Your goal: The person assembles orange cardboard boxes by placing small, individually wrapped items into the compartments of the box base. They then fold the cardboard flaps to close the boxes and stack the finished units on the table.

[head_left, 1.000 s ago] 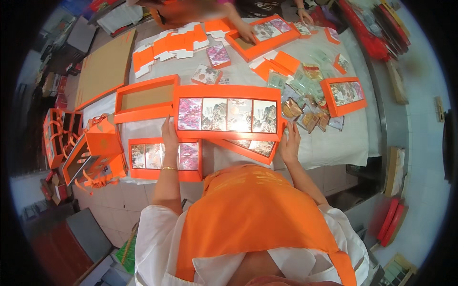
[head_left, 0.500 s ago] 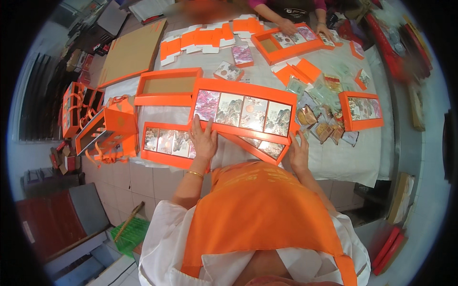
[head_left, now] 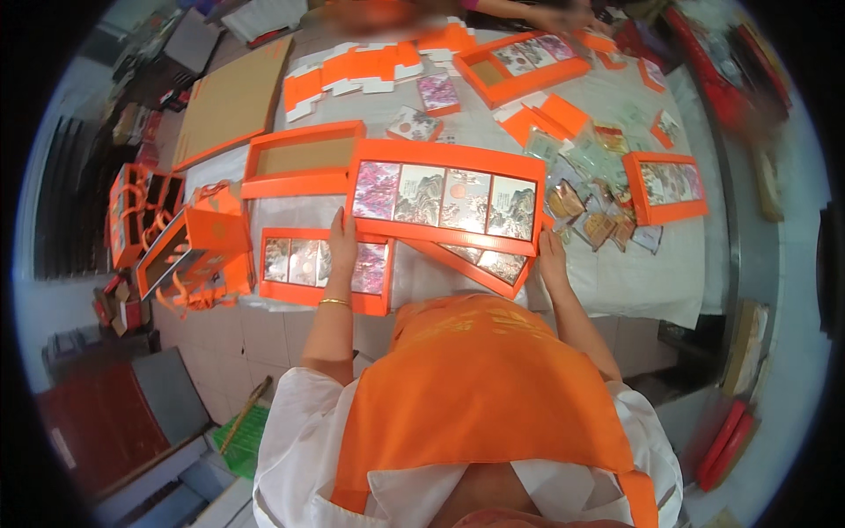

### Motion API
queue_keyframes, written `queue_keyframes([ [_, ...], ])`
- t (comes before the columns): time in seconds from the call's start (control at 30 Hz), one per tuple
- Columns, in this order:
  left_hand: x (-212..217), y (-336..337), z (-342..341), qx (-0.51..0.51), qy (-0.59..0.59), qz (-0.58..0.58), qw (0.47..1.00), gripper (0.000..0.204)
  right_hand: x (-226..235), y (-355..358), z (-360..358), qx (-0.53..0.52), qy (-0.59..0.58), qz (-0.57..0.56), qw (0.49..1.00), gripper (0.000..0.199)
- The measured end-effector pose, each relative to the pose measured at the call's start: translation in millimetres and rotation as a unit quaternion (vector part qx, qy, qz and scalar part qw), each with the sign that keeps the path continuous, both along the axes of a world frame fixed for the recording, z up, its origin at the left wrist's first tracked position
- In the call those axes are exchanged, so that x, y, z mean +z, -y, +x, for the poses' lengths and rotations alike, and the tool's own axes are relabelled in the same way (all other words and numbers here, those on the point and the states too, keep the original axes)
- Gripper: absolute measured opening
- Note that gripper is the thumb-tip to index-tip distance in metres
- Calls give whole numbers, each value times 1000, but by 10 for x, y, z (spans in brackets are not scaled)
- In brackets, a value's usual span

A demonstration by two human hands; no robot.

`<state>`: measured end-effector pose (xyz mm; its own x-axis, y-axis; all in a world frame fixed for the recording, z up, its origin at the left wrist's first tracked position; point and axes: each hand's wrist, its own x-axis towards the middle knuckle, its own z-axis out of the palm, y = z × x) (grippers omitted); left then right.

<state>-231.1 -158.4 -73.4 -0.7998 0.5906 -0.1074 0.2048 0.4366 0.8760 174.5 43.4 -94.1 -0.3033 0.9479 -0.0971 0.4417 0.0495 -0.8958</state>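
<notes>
An orange gift box (head_left: 449,238) sits in front of me, holding a row of several small picture-printed boxes, one pink and the others pale with landscape scenes. My left hand (head_left: 344,246) grips its left end, fingers along the side. At the right end, my right hand (head_left: 552,255) holds the near corner; the undersides of the fingers are hidden. Beneath it, a second filled orange box (head_left: 515,286) pokes out at an angle. Next to my left forearm, which partly covers it, lies another filled orange box (head_left: 290,289).
An empty orange tray (head_left: 304,187) lies behind on the left, near orange gift bags (head_left: 198,255). Wrapped snack packets (head_left: 598,229) and a filled orange box (head_left: 673,214) lie right. Across the table, a co-worker's blurred hand (head_left: 572,18) is above a partly filled box (head_left: 528,95).
My left hand has moved from the box's front left corner to its left end. My right hand stays at the right end. The co-worker's hands have left the far box.
</notes>
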Motion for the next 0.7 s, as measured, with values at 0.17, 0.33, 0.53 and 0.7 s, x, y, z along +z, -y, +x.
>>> queue_keyframes([
  [0.17, -209, -46, -274, -50, 123, 68, 989, 50, 157, 19, -262, -40, -4, -59, 997, 46],
  [0.33, 81, -215, -234, -34, 127, 93, 987, 45, 168, -42, -284, -115, -200, -180, 956, 45],
  [0.53, 584, -506, -371, -86, 101, 139, 981, 46, 587, 268, -404, -165, -269, -128, 940, 45],
  [0.7, 180, -661, -616, -144, 87, 38, 985, 49, 549, 848, -389, -142, -220, -133, 956, 52],
])
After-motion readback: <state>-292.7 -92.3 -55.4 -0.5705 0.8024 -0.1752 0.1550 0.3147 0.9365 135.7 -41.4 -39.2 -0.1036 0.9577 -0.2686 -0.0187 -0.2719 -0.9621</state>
